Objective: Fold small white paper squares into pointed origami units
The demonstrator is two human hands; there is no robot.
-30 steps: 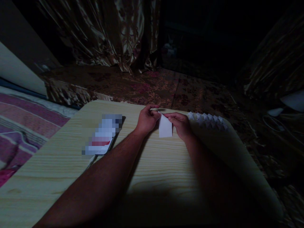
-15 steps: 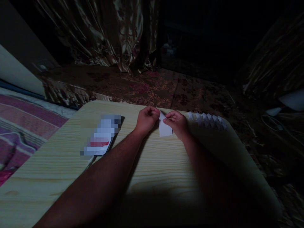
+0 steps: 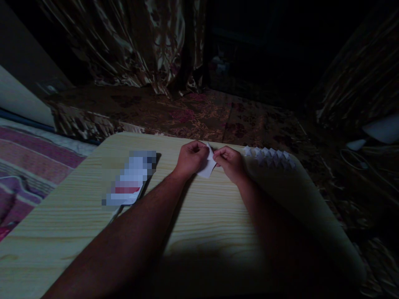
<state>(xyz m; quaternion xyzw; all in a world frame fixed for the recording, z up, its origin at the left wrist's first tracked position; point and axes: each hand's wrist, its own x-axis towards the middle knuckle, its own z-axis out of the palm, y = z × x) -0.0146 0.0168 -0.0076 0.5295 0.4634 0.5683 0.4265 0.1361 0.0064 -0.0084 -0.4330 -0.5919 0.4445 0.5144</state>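
Both my hands meet near the far edge of a light wooden table (image 3: 199, 216). My left hand (image 3: 190, 158) is curled in a pinch on the left side of a small white folded paper (image 3: 207, 167). My right hand (image 3: 230, 162) pinches the same paper from the right, fingers closed. The paper hangs tilted between them, just above the tabletop. A row of several small folded white paper pieces (image 3: 269, 155) lies along the far edge, just right of my right hand.
A blurred-out flat object (image 3: 129, 179) lies on the table left of my hands. A striped pink cloth (image 3: 28, 162) is at the left. Dark patterned fabric (image 3: 187, 112) and curtains fill the dim background beyond the table.
The paper went from hanging as a flat upright rectangle to a smaller, tilted shape pinched closer between my hands. My left fingers curled in tighter.
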